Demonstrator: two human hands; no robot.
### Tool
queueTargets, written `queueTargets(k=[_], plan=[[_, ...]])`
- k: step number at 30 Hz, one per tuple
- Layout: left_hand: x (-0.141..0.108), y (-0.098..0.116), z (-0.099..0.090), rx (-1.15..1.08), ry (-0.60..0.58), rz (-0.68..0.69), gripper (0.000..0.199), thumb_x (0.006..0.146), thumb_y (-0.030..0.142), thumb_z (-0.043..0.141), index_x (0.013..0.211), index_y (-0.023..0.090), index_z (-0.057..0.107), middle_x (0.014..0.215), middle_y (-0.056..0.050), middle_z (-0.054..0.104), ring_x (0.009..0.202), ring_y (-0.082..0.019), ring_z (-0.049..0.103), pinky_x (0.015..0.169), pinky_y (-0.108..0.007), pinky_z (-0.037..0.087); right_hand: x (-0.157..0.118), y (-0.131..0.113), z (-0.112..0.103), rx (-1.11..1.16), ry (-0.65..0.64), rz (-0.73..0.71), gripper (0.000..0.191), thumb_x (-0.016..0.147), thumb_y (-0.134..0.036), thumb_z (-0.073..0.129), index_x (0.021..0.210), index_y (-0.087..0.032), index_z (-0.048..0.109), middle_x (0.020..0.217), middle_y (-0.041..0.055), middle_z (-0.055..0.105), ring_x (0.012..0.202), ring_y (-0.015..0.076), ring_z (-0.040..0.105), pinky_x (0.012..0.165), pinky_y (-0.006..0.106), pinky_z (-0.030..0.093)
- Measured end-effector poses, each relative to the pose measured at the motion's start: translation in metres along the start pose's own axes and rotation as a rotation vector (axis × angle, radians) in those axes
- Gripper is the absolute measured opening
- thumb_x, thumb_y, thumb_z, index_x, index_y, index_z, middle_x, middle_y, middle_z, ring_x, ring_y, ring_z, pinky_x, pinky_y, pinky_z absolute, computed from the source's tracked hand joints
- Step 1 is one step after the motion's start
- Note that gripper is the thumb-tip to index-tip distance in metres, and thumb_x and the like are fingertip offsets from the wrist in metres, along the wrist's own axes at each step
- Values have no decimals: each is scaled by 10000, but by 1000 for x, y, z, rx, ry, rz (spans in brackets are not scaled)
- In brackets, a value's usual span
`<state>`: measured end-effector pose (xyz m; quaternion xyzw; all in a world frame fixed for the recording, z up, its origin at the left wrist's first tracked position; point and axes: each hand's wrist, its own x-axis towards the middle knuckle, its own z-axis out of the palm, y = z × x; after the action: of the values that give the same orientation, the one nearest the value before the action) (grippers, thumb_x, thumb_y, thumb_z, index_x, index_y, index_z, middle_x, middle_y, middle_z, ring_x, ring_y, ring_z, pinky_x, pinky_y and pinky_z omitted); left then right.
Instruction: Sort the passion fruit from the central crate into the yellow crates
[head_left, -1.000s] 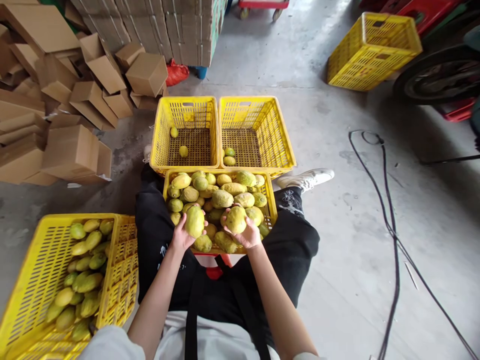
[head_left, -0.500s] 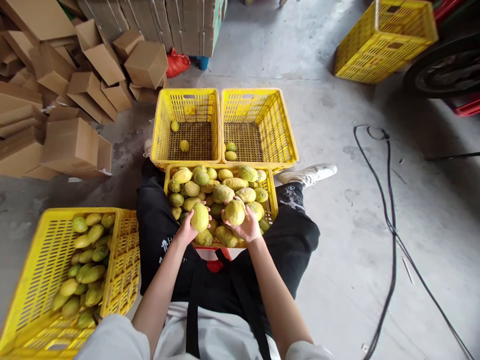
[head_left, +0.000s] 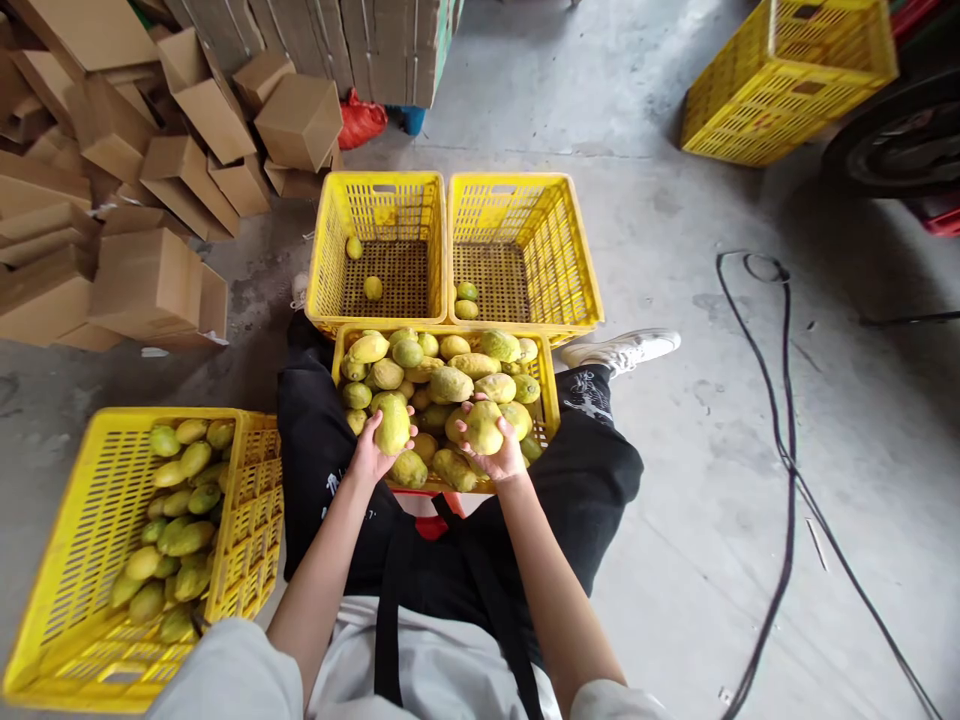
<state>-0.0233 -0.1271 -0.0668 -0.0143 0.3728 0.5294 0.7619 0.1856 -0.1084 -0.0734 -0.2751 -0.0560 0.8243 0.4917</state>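
My left hand (head_left: 369,452) is closed around a yellow-green papaya (head_left: 392,424), held upright over the near crate. A rounder papaya (head_left: 484,428) rests in my right hand (head_left: 504,456), fingers curled about its sides. Both fruits are raised just above a yellow crate (head_left: 551,400) full of papayas (head_left: 450,384), which stands between my legs. Beyond it are two more yellow crates side by side. In the far left crate (head_left: 381,318) lie two papayas, and in the far right crate (head_left: 589,255) two more sit at the left near corner.
At my left a yellow crate (head_left: 67,540) holds several papayas. Cardboard boxes (head_left: 142,285) are heaped at the upper left, near a red bag (head_left: 361,120). To the right lies a black cable (head_left: 787,450) on the floor. Another yellow crate (head_left: 787,90) stands near a wheel (head_left: 892,135).
Both hands still hold their papayas. The right-hand papaya appears turned, with the fingers shifted around it. The whole view has moved slightly.
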Motion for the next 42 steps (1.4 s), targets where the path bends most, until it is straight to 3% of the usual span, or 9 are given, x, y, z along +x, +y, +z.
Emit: queueTargets(k=[9,16,20,26,29,31,35,39,42], plan=[[-2,-1,4,67,-157,-13,415,764,417,586,1097,169,581,907,-73,636,656,-155,601,478,-228,442,1,1,8,-31,-67,7,377,708,-412,687,1033,-295,534,905,4,593,719,159,599,482,232,479],[1,1,-2,-99,-16,-86,394,864,296,388,1182,140,561,1062,-145,653,997,-296,628,718,-399,526,0,-4,7,-88,-40,87,322,724,-426,564,1015,-291,534,1053,36,611,874,221,628,670,376,560],[-1,4,1,-95,-89,-82,390,886,317,384,1204,165,554,1162,-150,620,994,-277,626,657,-335,526,0,-6,5,-78,-69,126,347,713,-386,565,1038,-278,514,1043,48,633,874,216,649,711,373,569],[-2,7,2,-63,-55,-39,343,838,415,487,1024,155,611,1008,-122,641,657,-143,576,444,-214,451,-2,-7,1,16,-44,56,473,680,-502,654,1072,-281,508,935,12,622,705,129,622,560,236,577],[1,5,2,-32,-23,-48,291,817,391,531,998,173,598,935,-94,637,642,-138,572,441,-212,454,-2,-6,2,21,-42,-18,488,671,-513,674,1082,-298,520,882,1,603,574,83,515,343,114,412],[1,2,1,5,-24,-53,283,824,378,535,1041,201,580,921,-80,639,657,-148,597,453,-213,460,0,-5,4,-4,-1,-45,463,692,-519,655,1086,-308,534,889,6,612,579,92,497,306,108,345],[2,-2,1,35,56,-94,331,845,398,507,1123,222,542,934,-87,650,722,-192,645,529,-279,521,2,-1,12,-47,88,-79,351,790,-534,543,1072,-324,560,941,5,637,670,127,556,389,170,430],[16,16,27,-120,101,-169,398,850,393,462,1162,150,512,984,-141,650,912,-271,646,694,-414,566,12,-13,28,-13,92,-31,315,851,-519,460,1036,-287,566,984,16,646,857,152,624,569,220,528],[37,46,69,-203,-27,-33,450,874,370,414,1256,136,448,1102,-152,628,1063,-278,603,802,-432,555,32,-39,51,-36,34,-122,344,891,-497,363,1021,-246,560,1014,44,637,1019,182,613,771,340,554]])
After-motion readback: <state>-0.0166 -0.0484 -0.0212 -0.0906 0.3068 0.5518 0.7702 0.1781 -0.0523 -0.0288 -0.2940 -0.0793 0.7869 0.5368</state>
